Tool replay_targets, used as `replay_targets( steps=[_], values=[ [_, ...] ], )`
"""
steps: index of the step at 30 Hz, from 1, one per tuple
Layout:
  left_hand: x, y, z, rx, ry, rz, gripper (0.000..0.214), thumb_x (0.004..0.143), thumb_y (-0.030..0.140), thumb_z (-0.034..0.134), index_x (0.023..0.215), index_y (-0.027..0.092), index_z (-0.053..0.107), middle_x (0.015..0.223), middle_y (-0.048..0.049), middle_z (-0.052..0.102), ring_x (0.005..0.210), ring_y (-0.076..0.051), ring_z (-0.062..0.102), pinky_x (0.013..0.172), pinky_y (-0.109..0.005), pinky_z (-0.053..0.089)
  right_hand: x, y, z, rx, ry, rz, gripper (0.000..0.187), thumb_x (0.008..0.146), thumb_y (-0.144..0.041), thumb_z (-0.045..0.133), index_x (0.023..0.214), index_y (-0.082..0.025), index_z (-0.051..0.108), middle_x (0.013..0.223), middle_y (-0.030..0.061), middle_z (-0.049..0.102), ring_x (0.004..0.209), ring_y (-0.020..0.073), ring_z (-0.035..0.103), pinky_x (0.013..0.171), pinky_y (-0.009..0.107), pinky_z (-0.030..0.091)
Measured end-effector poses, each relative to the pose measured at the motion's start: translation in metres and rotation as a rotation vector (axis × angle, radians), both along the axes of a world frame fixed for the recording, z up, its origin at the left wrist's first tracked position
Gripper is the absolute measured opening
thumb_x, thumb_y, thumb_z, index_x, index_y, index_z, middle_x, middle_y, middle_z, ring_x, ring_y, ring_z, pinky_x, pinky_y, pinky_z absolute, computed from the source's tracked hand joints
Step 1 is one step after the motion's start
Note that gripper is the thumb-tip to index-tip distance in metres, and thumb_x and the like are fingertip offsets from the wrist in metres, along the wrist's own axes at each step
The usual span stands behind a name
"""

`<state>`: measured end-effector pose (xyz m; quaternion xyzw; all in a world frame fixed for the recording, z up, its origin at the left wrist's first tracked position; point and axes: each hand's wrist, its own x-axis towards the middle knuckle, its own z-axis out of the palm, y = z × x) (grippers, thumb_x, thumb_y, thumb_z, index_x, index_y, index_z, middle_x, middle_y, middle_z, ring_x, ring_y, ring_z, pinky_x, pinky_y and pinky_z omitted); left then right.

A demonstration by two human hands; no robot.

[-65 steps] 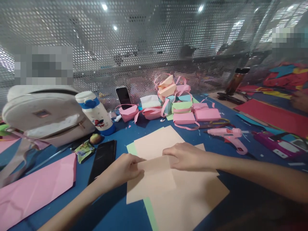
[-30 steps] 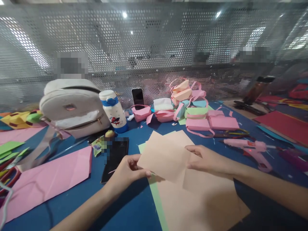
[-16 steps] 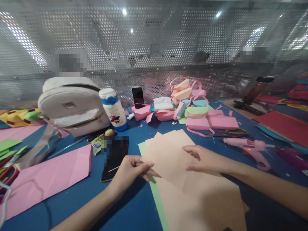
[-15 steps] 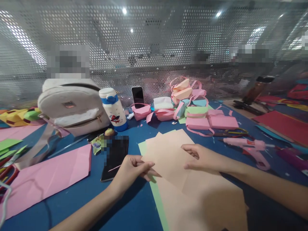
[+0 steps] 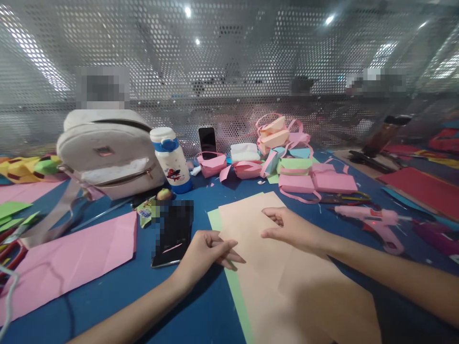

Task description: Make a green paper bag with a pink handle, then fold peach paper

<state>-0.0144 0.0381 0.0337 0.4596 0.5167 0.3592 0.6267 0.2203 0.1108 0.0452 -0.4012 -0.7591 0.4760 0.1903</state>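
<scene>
A stack of peach paper sheets [image 5: 251, 224] lies on the blue table, with a light green sheet [image 5: 234, 286] showing along its left edge. My left hand [image 5: 215, 251] rests over that left edge, fingers loosely stretched and apart, with nothing seen in them. On the upper right of the stack lies my right hand [image 5: 290, 227], its thumb and fingers curved with a gap between them. Beneath the right hand and forearm, a peach layer sits at an angle, its right corner sticking out; whether it is folded or separate I cannot tell.
Left of the stack are a dark phone-like device [image 5: 174, 234], pink paper [image 5: 86, 258], a bottle [image 5: 172, 162] and a white backpack [image 5: 111, 153]. Paper bags [image 5: 297, 184] stand behind. A pink glue gun [image 5: 373, 217] lies right, near red paper [image 5: 423, 188].
The angled peach sheet has shifted rightward; its corners no longer poke out at the far left. My right hand has moved slightly left, and my left hand slightly right.
</scene>
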Motion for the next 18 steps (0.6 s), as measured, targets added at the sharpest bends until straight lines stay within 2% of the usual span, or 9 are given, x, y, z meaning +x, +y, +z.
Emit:
replay_targets(
  steps=[8,11,13,14,15,16,18],
  values=[
    [0.000,0.001,-0.004,0.010,0.028,-0.012,0.060,0.064,0.070,0.079,0.071,0.012,0.063,0.079,-0.0194,0.077,0.065,-0.026,0.077,0.063,-0.032,0.062,-0.001,0.001,-0.001,0.050,-0.036,-0.013,0.042,0.078,-0.035,0.068,0.067,-0.022,0.030,0.070,-0.0072,0.022,0.062,0.0108,0.026,0.055,0.025,0.023],
    [-0.003,0.005,-0.004,0.030,0.065,-0.021,0.064,0.067,0.074,0.073,0.073,0.011,0.065,0.081,-0.0197,0.077,0.066,-0.025,0.076,0.065,-0.032,0.062,-0.002,0.003,-0.004,0.053,-0.056,-0.026,0.033,0.080,-0.036,0.068,0.069,-0.021,0.041,0.069,-0.0066,0.037,0.063,0.0124,0.042,0.057,0.026,0.034],
    [-0.007,0.010,-0.004,0.045,0.101,-0.033,0.066,0.068,0.076,0.071,0.074,0.010,0.066,0.080,-0.0202,0.077,0.065,-0.024,0.076,0.064,-0.031,0.062,-0.003,0.003,-0.007,0.097,-0.032,-0.047,0.018,0.081,-0.032,0.068,0.090,-0.020,0.058,0.087,-0.0002,0.059,0.082,0.0190,0.060,0.070,0.030,0.047],
    [-0.010,0.013,-0.004,0.052,0.121,-0.040,0.066,0.068,0.076,0.071,0.073,0.010,0.066,0.080,-0.0203,0.077,0.064,-0.024,0.076,0.064,-0.031,0.061,-0.003,0.003,-0.009,0.160,-0.021,-0.049,0.029,0.083,-0.030,0.066,0.109,-0.020,0.060,0.106,0.0052,0.064,0.099,0.0230,0.062,0.082,0.034,0.051],
    [-0.012,0.017,-0.003,0.058,0.141,-0.049,0.066,0.068,0.076,0.071,0.072,0.011,0.065,0.079,-0.0203,0.077,0.063,-0.023,0.075,0.063,-0.031,0.061,-0.002,0.002,-0.010,0.252,-0.020,-0.036,0.044,0.086,-0.028,0.063,0.128,-0.021,0.054,0.127,0.0098,0.061,0.118,0.0255,0.058,0.095,0.039,0.049],
    [-0.014,0.020,-0.003,0.064,0.162,-0.058,0.065,0.068,0.076,0.070,0.071,0.011,0.064,0.078,-0.0203,0.077,0.062,-0.023,0.075,0.062,-0.031,0.061,-0.002,0.000,-0.011,0.361,-0.033,0.003,0.055,0.089,-0.026,0.060,0.142,-0.022,0.045,0.144,0.0124,0.052,0.133,0.0262,0.049,0.107,0.043,0.043],
    [-0.018,0.027,-0.002,0.073,0.205,-0.079,0.062,0.071,0.074,0.069,0.069,0.013,0.063,0.077,-0.0199,0.077,0.062,-0.023,0.075,0.062,-0.032,0.061,-0.001,-0.007,-0.013,0.554,-0.107,0.166,0.064,0.096,-0.028,0.055,0.154,-0.021,0.032,0.160,0.0132,0.033,0.148,0.0256,0.028,0.120,0.047,0.027]
  ],
)
